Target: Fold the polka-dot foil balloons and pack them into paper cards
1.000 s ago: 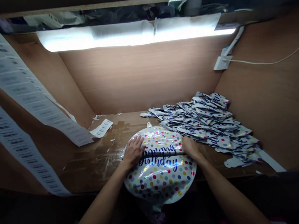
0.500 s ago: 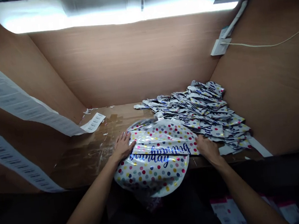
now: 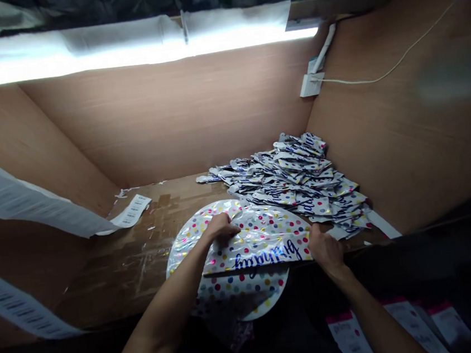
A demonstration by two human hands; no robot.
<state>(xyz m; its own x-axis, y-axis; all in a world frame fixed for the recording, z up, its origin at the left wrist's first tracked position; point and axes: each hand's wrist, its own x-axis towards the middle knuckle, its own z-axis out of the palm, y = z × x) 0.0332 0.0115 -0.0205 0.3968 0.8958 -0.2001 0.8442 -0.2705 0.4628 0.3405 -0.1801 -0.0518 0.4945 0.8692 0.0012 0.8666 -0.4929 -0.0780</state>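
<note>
A flat foil balloon with coloured dots and blue "birthday" lettering lies partly folded at the front edge of the cardboard surface. Its lower part hangs over that edge. My left hand is on the upper middle of the foil, fingers curled and closed on it, the fingertips partly hidden. At the right end of the fold, my right hand pinches the balloon's edge. Behind and to the right is a heap of folded foil balloons with the same dots and lettering.
Label strips with barcodes hang along the left, one end lying on the taped cardboard surface. Wooden panels enclose the back and sides. A lamp spans the top. Pink-topped packages are at lower right.
My left hand has moved from the balloon's left edge onto its upper middle, fingers now curled. The upper layer has shifted, uncovering more foil at left. My right hand keeps its edge. The view has shifted.
</note>
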